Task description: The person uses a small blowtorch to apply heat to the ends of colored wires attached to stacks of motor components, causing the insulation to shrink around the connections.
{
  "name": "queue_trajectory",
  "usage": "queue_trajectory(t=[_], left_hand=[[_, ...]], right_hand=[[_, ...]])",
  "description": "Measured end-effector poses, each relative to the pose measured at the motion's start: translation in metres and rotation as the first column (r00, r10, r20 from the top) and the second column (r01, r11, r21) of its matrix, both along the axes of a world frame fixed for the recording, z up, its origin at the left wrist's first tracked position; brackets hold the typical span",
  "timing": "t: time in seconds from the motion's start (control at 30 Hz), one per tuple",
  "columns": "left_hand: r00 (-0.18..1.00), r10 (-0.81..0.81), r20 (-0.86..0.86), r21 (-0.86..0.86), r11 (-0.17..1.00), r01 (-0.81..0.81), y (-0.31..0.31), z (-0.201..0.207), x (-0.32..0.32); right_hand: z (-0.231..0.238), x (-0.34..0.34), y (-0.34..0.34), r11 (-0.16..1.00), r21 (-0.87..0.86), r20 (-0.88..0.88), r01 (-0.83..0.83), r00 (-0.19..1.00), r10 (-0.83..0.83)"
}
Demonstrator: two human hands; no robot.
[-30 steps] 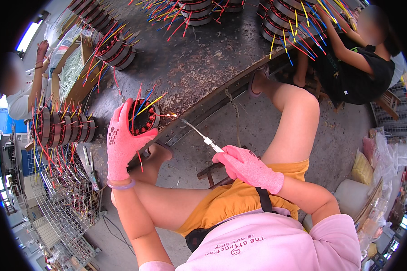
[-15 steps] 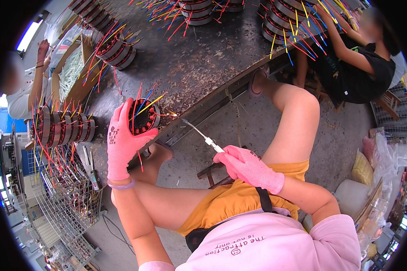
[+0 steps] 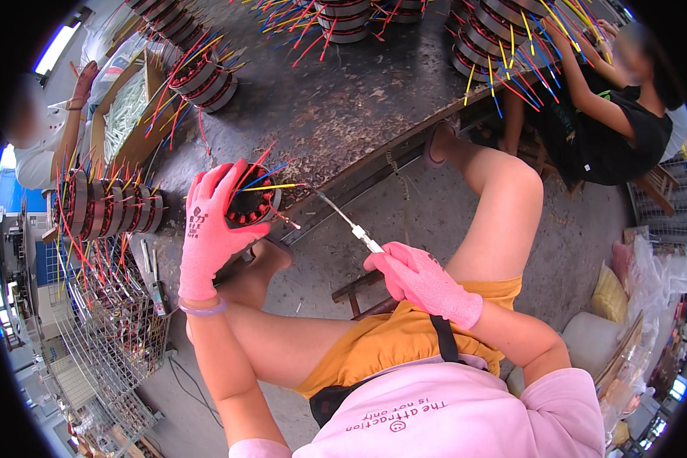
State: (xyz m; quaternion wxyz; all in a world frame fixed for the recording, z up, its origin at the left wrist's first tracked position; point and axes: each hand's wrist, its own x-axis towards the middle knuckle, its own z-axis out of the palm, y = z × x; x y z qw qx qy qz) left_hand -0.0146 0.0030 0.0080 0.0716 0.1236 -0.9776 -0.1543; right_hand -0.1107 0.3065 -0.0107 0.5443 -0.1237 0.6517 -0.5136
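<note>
A motor stator (image 3: pixel 256 200) with a dark steel ring, red-edged windings and red, blue and yellow leads lies near the table's front edge. My left hand (image 3: pixel 212 225), in a pink glove, is closed around its left side, thumb below and fingers above. The yellow lead (image 3: pixel 271 187) points right from the stator. My right hand (image 3: pixel 424 282), also pink-gloved, grips a slim tool (image 3: pixel 359 231) with a white handle and a thin metal rod. The rod's tip is at or very near the yellow lead's end; I cannot tell whether they touch. Another lead end hangs below it.
Stacked wired stators (image 3: pixel 111 204) stand at left, with more (image 3: pixel 200 80) at the far side of the worn table (image 3: pixel 343 99). A box of white sleeves (image 3: pixel 126 114) sits far left. A wire rack (image 3: pixel 107 343) stands below. Co-workers sit at far left and far right.
The leads have swung so the yellow one points right toward the tool. The small flame or glow at the tool's tip no longer shows. My left hand has shifted slightly on the stator.
</note>
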Motion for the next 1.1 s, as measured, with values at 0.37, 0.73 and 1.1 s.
queue_trajectory(t=[0.37, 0.73, 1.1], left_hand=[[1.0, 0.008, 0.0, -0.021, 1.0, -0.008, 0.0001, -0.0043, -0.002], [0.996, 0.09, -0.01, -0.175, 0.98, -0.09, 0.0034, -0.0042, 0.0013], [0.997, -0.039, -0.064, -0.247, 0.969, 0.022, -0.0015, -0.0065, 0.0016]], right_hand=[[0.0064, 0.0008, 0.0001, 1.0, 0.01, 0.024, -0.007, 1.0, 0.007], [0.0069, 0.0012, -0.0005, 1.0, -0.005, 0.031, 0.013, 0.999, -0.013], [0.0085, 0.0005, -0.0016, 1.0, 0.018, 0.038, 0.006, 0.999, -0.007]])
